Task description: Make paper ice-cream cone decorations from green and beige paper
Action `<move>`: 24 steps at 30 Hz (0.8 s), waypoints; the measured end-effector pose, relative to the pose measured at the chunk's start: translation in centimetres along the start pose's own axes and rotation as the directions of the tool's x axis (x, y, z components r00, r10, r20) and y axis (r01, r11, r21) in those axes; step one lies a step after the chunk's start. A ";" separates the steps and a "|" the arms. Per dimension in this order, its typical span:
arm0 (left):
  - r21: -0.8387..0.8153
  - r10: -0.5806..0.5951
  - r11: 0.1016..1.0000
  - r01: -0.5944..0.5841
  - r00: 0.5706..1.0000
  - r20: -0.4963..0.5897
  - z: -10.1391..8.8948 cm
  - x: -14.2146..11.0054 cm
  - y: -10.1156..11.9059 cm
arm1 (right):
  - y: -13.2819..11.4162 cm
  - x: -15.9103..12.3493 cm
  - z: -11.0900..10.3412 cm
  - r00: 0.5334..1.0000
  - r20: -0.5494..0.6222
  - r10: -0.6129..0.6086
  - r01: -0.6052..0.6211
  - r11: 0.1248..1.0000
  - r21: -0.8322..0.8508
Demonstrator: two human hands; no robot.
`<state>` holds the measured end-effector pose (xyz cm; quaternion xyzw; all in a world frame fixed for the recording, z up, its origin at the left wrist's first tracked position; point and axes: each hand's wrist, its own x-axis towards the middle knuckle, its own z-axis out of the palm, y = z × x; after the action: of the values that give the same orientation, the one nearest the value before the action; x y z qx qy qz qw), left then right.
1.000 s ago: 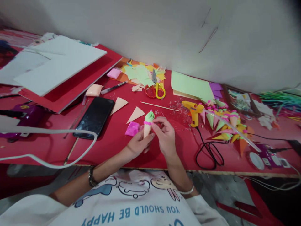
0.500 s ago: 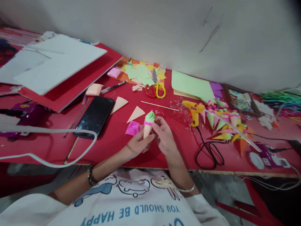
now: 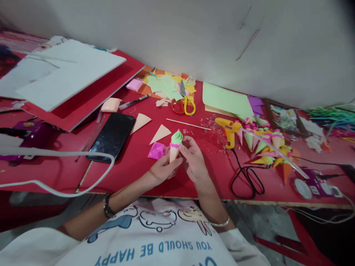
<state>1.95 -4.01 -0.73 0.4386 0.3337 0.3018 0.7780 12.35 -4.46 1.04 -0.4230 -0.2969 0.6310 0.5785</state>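
Note:
Between my hands stands a small craft ice cream cone [image 3: 176,138], with a green swirl on top, a pink wavy band and a pale peach cone below. My left hand [image 3: 163,170] is closed around the lower cone, its thumb across the front. At the cone's right side, the fingers of my right hand [image 3: 194,162] are bent and pressed against the pink band; some fingertips are hidden behind it. A bright pink packet of clay [image 3: 156,150] lies just left of the cone. Two peach paper wedges [image 3: 161,133] lie flat beyond my left hand.
A yellow glue gun [image 3: 229,130] with a looped black cord lies to the right, beside a pile of finished paper cones [image 3: 266,142]. Farther back are scissors [image 3: 189,107], a thin stick [image 3: 188,124] and paper scraps. A phone [image 3: 112,136] and a white cable [image 3: 109,166] are on the left.

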 end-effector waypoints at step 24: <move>0.131 0.221 0.971 -0.198 0.954 -0.201 -2.8 -0.1 3.4 | 0.3 -0.4 -2.8 0.973 0.005 -0.229 0.175 0.729 -0.661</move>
<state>-0.85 -1.26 1.19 0.4783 0.3833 0.4093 0.6758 14.69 -5.19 -0.43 -0.5881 -0.5215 0.4027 0.4690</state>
